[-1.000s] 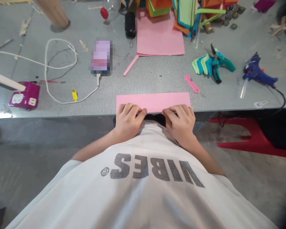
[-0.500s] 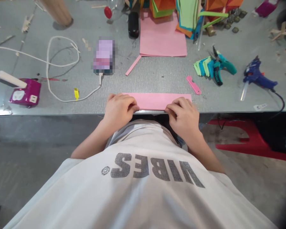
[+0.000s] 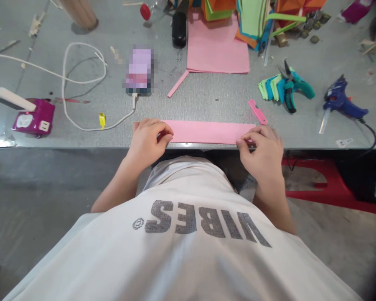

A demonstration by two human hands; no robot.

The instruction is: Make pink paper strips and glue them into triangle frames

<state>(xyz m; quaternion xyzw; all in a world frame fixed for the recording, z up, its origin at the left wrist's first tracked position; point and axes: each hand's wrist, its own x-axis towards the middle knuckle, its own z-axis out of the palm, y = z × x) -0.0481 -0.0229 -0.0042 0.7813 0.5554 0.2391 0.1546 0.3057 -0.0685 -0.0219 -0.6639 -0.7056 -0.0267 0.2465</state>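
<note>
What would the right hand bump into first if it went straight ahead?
Beyond the pink paper at its fingertips, the right hand would probably meet the pink tool, though depth is unclear.

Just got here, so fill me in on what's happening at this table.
A person has both hands on a pink paper strip at the table's near edge, the left hand at one end and the right hand at the other. Beyond it lie a pink cutter, a larger pink sheet, pliers and a blue glue gun.
</note>
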